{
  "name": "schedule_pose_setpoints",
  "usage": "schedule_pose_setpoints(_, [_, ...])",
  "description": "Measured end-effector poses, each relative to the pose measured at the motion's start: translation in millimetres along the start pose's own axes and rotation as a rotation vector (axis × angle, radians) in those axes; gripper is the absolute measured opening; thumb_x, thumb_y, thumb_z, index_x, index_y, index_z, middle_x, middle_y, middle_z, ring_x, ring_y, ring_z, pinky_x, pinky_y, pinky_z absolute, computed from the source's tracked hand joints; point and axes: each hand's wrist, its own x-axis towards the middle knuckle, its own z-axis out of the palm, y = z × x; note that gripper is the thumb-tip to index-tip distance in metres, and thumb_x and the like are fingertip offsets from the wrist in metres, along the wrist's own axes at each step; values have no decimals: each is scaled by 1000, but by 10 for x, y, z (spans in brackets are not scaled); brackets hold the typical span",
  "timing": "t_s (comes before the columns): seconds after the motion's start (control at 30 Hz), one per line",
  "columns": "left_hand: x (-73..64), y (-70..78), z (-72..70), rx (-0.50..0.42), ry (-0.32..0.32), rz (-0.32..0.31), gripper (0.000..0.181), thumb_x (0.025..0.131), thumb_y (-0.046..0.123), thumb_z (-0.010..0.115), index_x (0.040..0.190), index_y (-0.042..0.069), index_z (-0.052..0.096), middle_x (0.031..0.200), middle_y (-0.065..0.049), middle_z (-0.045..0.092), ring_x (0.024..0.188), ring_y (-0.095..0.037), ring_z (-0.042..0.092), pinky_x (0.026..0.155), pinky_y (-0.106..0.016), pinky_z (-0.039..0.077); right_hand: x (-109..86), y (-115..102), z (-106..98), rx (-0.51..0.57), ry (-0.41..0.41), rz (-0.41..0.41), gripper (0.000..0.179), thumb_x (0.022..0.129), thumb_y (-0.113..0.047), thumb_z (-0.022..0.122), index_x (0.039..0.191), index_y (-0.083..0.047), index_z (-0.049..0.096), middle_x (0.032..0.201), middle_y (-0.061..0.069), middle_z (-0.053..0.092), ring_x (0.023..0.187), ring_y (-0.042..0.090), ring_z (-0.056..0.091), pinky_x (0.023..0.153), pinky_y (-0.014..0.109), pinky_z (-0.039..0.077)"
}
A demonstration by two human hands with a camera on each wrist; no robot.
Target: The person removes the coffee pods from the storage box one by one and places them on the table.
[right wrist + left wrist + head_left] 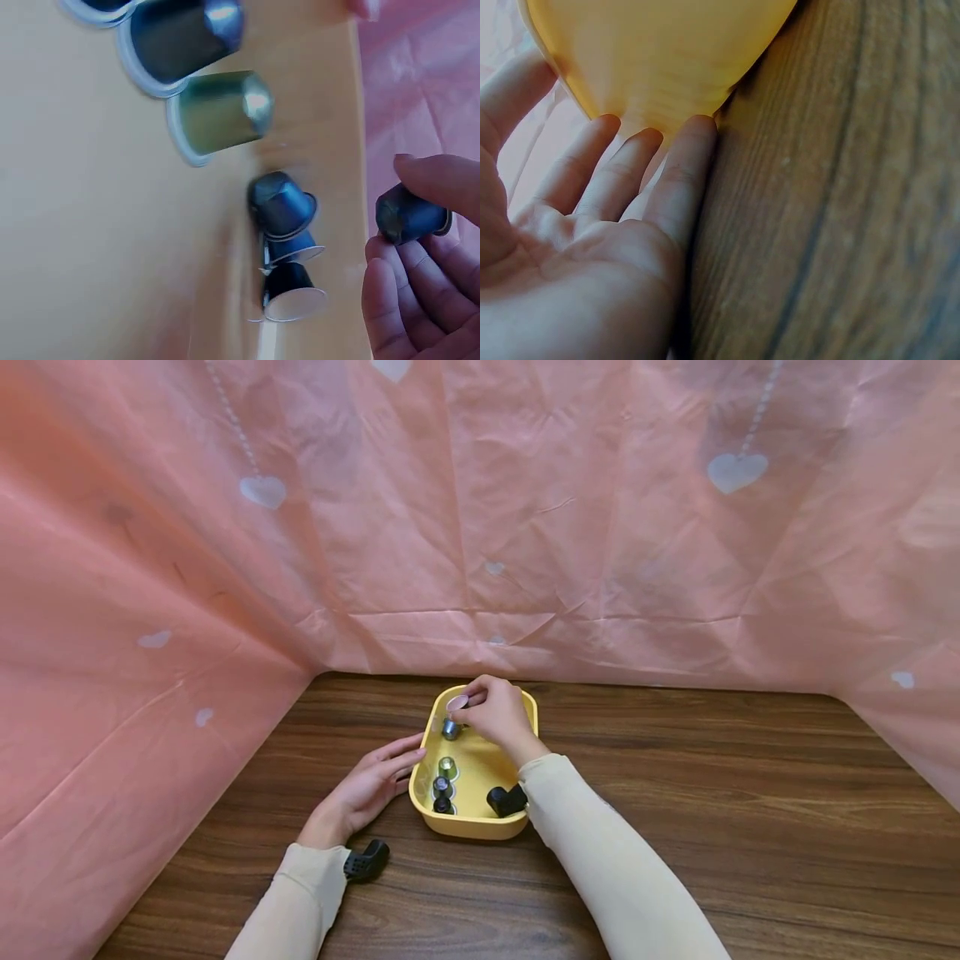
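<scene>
My right hand (495, 714) is over the far end of a yellow tray (475, 828). Between thumb and fingertips it pinches a dark coffee capsule (411, 214), beside the tray's rim in the right wrist view. Below the hand, along the left wall, lie a blue capsule (450, 729) and, in the right wrist view, a black capsule (286, 278) with a pale lid. A green capsule (447, 767) and darker capsules (442, 787) stand nearer me, lids down. My left hand (372, 785) rests at the tray's left side, its fingertips (694, 131) against the outer wall.
The tray stands on a brown wooden table (720, 810) close to its far edge. Pink cloth (540, 527) with pale hearts hangs behind and on the left. A black wrist device (507, 801) on my right arm overlaps the tray's near right corner.
</scene>
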Motion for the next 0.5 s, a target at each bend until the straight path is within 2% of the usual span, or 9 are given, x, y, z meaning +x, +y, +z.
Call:
schedule_pose_setpoints(0.13, [-8, -9, 20, -2, 4, -7, 60, 112, 24, 57, 167, 5, 38, 171, -17, 42, 144, -17, 55, 110, -29, 50, -4, -27, -118, 58, 32, 36, 33, 80, -24, 95, 107, -11, 79, 101, 7, 82, 94, 21, 75, 72, 24, 53])
schedule_pose_setpoints(0.37, [-11, -1, 20, -7, 18, -9, 61, 112, 24, 59, 166, 5, 38, 169, -14, 45, 142, -15, 55, 110, -28, 50, 8, -63, -402, 120, 71, 31, 38, 81, -22, 95, 113, -9, 79, 108, 13, 82, 100, 25, 77, 76, 24, 54])
schedule_pose_setpoints(0.5, [-5, 14, 15, 3, 12, -8, 61, 112, 24, 58, 166, 5, 38, 170, -15, 44, 141, -14, 56, 110, -28, 50, -4, -23, -619, 177, 89, 31, 40, 83, -19, 94, 118, -7, 78, 112, 15, 81, 100, 22, 76, 77, 21, 55])
